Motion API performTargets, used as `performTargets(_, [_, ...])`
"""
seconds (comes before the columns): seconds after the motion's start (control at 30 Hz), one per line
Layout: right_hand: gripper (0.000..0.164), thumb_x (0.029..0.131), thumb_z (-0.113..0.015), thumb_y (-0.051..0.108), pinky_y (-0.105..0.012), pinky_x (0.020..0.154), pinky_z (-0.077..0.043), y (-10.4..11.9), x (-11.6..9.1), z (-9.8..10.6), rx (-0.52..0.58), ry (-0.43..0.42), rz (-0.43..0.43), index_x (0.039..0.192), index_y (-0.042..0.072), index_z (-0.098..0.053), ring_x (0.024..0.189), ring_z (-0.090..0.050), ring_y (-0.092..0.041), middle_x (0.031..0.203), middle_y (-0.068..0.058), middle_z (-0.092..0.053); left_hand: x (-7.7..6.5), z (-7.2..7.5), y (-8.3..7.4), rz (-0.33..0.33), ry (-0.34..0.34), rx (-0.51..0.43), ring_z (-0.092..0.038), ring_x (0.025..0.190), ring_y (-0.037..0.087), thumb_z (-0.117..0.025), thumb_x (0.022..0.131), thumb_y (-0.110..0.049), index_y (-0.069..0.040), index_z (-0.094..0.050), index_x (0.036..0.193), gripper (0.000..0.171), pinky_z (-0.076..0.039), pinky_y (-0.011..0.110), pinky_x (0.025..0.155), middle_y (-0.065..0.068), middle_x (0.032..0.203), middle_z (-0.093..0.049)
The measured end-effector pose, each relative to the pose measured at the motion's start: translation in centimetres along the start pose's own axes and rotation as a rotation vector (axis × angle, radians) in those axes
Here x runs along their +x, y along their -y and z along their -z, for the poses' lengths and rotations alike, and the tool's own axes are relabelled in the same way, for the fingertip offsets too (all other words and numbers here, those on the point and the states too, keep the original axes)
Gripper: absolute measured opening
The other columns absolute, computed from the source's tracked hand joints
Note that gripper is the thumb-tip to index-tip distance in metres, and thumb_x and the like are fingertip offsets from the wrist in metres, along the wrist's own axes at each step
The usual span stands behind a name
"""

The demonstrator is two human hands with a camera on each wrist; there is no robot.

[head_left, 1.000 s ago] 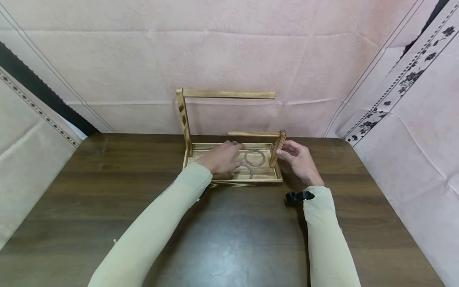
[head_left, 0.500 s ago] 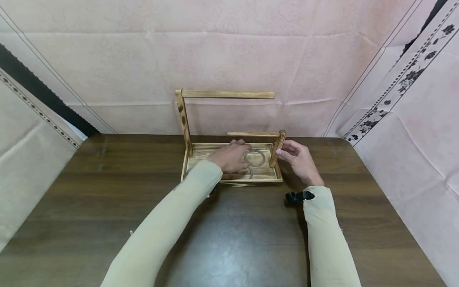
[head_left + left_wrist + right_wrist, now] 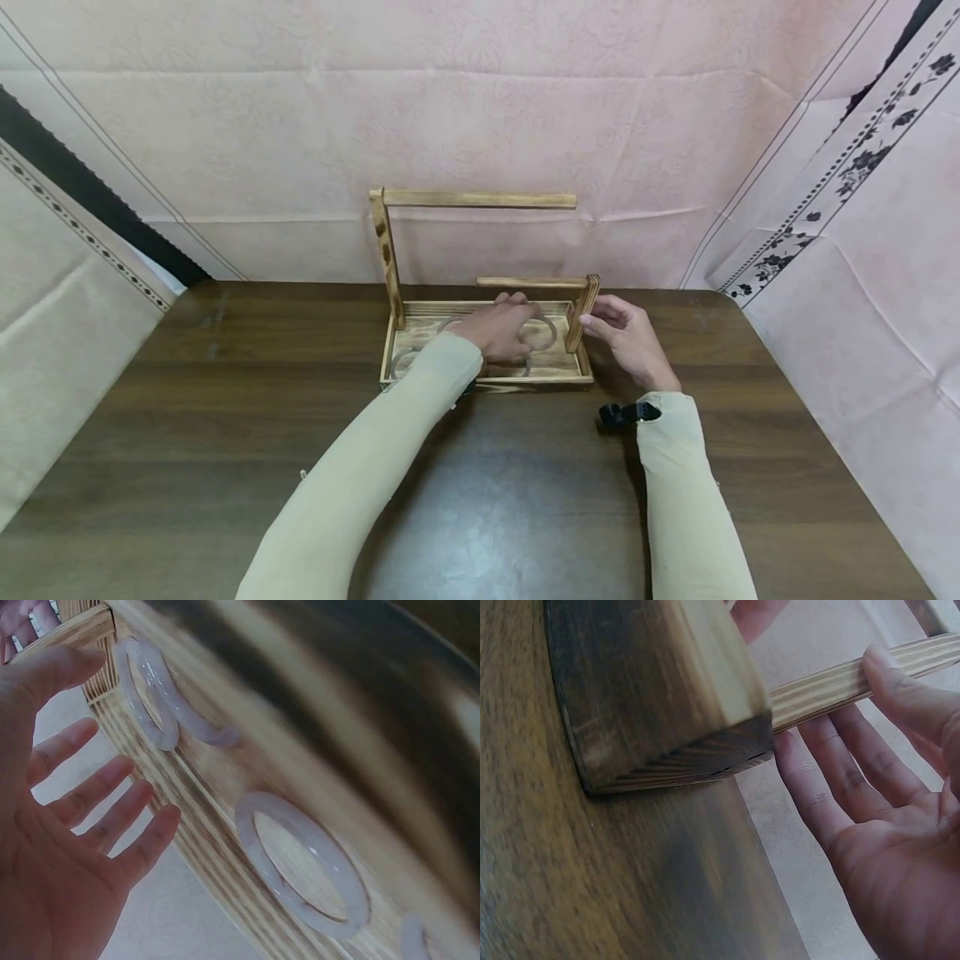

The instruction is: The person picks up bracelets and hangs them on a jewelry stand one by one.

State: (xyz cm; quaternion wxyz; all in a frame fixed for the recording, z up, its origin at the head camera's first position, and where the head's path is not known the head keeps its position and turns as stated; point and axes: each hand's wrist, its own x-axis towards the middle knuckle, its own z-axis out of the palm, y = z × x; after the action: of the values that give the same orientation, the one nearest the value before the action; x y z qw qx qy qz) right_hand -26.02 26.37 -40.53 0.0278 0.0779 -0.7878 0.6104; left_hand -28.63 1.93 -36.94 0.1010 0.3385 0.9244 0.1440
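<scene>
A wooden tray stand point(image 3: 536, 382) holds several pale, translucent bangles point(image 3: 331, 859). Above it, my left hand point(image 3: 502, 327) is spread over the middle and right of the tray and hides part of the bangles. Its fingers are extended and hold nothing in the left wrist view; a pair of overlapping bangles point(image 3: 166, 690) lies beyond the fingertips. At the tray's right end, my right hand point(image 3: 626, 337) holds the short wooden post point(image 3: 582, 317), thumb on one side and fingers on the other.
A taller post point(image 3: 386, 258) at the tray's left end carries a long horizontal bar point(image 3: 480, 200). A shorter bar point(image 3: 528, 282) extends leftward from the right post. The stand sits near the far edge of a brown table point(image 3: 225, 442), before a pale cloth point(image 3: 480, 117).
My left hand has slid rightward over the tray, uncovering bangles on its left side and covering more on the right. The right hand stays at the short post.
</scene>
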Motion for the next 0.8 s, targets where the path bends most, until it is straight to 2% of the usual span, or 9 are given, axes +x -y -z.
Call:
performTargets(0.27, [0.038,0.101,-0.065,0.013,-0.020,0.091,-0.060,0.0,-0.1,0.0,-0.011,0.000,-0.012,0.135,-0.003,-0.057,0.103,-0.069,-0.005,0.133,-0.028,-0.062,1.0,-0.2,-0.6,0.024,0.030,0.024,-0.045,0.117,0.021,-0.072,0.093,-0.026,-0.023,-0.051,0.148,0.059,-0.054,0.034,0.094,0.002,0.138,-0.050])
performTargets(0.57, [0.038,0.100,-0.067,0.013,-0.020,0.090,-0.060,0.0,-0.2,-0.1,-0.001,-0.011,-0.019,0.133,-0.003,-0.058,0.101,-0.069,-0.002,0.127,-0.019,-0.066,1.8,-0.6,-1.3,0.048,0.039,0.049,-0.047,0.120,0.024,-0.075,0.088,-0.026,-0.022,-0.049,0.150,0.068,-0.054,0.039,0.102,0.003,0.142,-0.050])
performTargets(0.8, [0.039,0.100,-0.067,0.016,-0.020,0.090,-0.060,0.2,-0.2,0.0,-0.018,-0.001,-0.030,0.134,-0.001,-0.058,0.102,-0.069,-0.004,0.132,-0.025,-0.063,2.7,-1.0,-1.4,0.077,0.045,0.067,-0.047,0.127,0.026,-0.073,0.091,-0.024,-0.024,-0.046,0.152,0.067,-0.053,0.041,0.105,0.004,0.145,-0.049])
